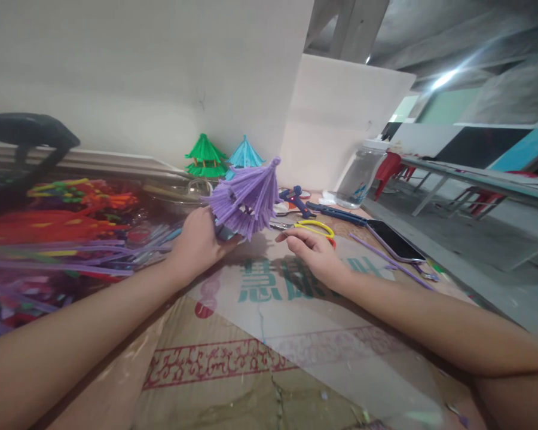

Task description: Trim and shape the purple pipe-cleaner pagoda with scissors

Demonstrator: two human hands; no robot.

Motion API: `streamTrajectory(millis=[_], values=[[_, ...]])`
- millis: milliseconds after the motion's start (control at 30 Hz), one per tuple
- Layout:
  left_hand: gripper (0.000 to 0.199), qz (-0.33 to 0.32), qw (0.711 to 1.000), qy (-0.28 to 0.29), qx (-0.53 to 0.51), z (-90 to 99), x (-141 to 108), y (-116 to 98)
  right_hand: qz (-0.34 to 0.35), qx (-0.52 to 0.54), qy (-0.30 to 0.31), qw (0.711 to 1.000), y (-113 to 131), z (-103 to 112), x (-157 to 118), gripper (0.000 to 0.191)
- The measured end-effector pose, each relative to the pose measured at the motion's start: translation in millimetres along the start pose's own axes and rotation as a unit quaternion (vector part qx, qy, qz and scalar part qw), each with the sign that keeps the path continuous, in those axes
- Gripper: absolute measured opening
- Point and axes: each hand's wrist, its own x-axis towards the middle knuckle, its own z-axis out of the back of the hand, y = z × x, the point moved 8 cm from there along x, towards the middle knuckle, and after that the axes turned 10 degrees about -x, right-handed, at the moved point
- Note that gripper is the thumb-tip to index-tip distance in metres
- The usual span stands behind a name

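Just above the tabletop (116, 370), ahead of the person and between the two hands, is a purple model (251, 200) with a pleated, umbrella-like roof, its peak leaning toward the right hand's side. The left hand (199, 242) grips it low down, fingers closed around a part that the roof mostly hides. Squeezing too hard there could bend the soft strips, while a loose grip could let the tilted piece roll over. The right hand (311, 249) is apart from it, fingers curled and thumb near the index finger; whether they meet on something thin, I cannot tell.

Just beyond the right fingers are the yellow-handled scissors (318, 223); a careless reach could catch the blades. Farther ahead, a glue gun (298, 202) shows a red light, so its tip may be hot enough to burn skin or scorch the strips. Out to the right hand's right, a phone (395, 240) could be knocked by a swinging forearm. Past the left hand, a green model (204, 158) and a light blue model (245, 154) could topple if the purple one is pushed forward.
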Motion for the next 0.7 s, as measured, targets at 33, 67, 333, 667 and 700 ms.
streamTrajectory(millis=[33,67,333,667,700], values=[[0.058,0.000,1.000,0.000,-0.002,-0.5,0,0,-0.003,0.007,-0.005,1.000,-1,1,0,0.058],[0.060,0.000,1.000,0.001,-0.004,-1.1,0,0,-0.007,0.015,-0.009,1.000,-2,2,0,0.063],[0.059,-0.006,1.000,-0.013,0.001,-0.3,-4,0,-0.030,0.045,-0.008,0.999,-11,0,1,0.073],[0.073,0.029,0.998,-0.050,0.007,2.3,-11,5,-0.036,0.056,-0.006,0.998,-10,0,1,0.069],[0.073,0.023,0.998,-0.053,0.007,2.6,-12,5,-0.037,0.055,-0.004,0.998,-9,0,0,0.068]])
